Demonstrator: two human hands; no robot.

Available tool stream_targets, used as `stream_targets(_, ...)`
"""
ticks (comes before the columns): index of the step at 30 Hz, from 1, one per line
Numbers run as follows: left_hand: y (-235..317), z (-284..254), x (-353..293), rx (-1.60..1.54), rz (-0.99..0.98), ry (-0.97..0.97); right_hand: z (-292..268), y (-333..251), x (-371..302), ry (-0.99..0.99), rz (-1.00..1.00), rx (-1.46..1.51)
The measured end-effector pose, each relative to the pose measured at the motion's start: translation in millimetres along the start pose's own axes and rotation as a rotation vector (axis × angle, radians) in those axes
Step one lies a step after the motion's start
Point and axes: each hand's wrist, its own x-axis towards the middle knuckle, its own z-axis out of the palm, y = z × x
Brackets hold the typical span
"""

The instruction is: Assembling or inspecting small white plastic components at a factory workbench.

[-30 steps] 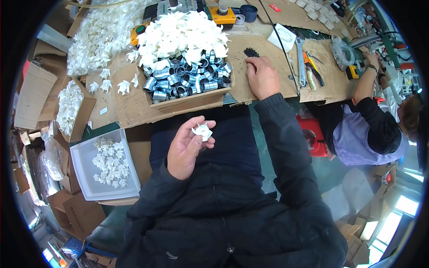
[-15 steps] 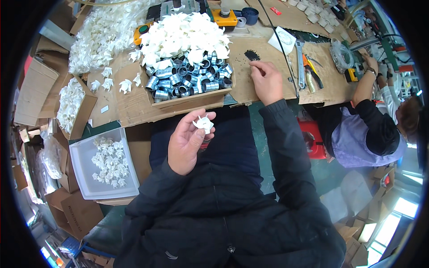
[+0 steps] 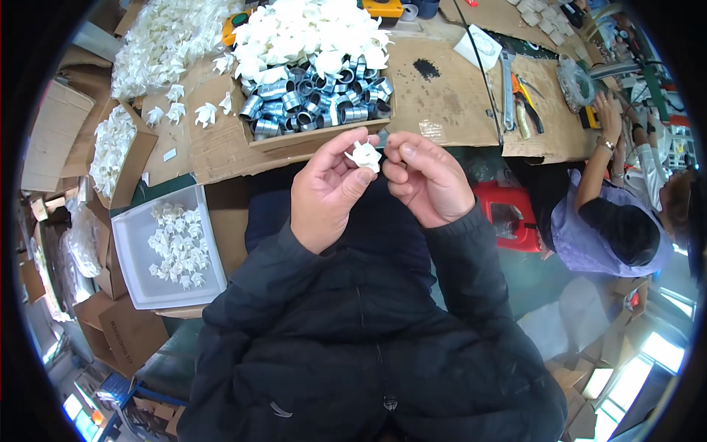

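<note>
My left hand [image 3: 322,193] holds a small white flower-shaped plastic part [image 3: 364,157] between thumb and fingers, in front of the bench. Close on its right is my right hand [image 3: 434,183], its thumb and fingertips pinched together; whatever they grip is too small to make out. Beyond both hands, a cardboard box holds shiny metal sleeves [image 3: 305,103], with a heap of similar white parts [image 3: 309,37] at its far side. A small pile of tiny black pieces [image 3: 426,69] lies on the cardboard sheet [image 3: 412,110] right of the box.
Left of me, a translucent tub [image 3: 171,300] contains several white parts, with a cardboard box [image 3: 136,173] of them behind it. An adjustable wrench [image 3: 508,90] and orange-handled pliers [image 3: 521,96] lie to the right. Another person's hand [image 3: 608,118] is at the bench's far right.
My right hand has come back from the black pile to beside the white part. My left hand has risen slightly and moved right with that part. The view has shifted a little.
</note>
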Motion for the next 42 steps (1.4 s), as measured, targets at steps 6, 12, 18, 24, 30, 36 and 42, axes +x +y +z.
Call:
stream_targets(6, 3, 0, -4, -0.083, 0.003, 0.012, 5, 11, -1, 0.003, 0.032, -0.124)
stream_targets(12, 4, -2, -7, -0.071, 0.004, -0.004, 5, 17, -2, 0.035, 0.012, -0.198)
stream_targets(18, 6, -1, -7, -0.063, -0.002, 0.005, 2, 19, -3, 0.035, 0.003, -0.220)
stream_targets(24, 7, -2, -7, -0.066, -0.019, 0.007, 1, 21, -4, 0.032, -0.020, -0.263)
stream_targets(30, 7, -2, -8, -0.047, -0.011, 0.029, 8, 25, -6, 0.085, -0.175, -0.491)
stream_targets(36, 7, -5, -8, 0.031, 0.000, 0.059, 17, 32, -10, 0.046, -0.713, -1.216)
stream_targets(42, 5, -8, -10, 0.021, 0.096, 0.018, 14, 37, -12, 0.059, -0.168, -0.274)
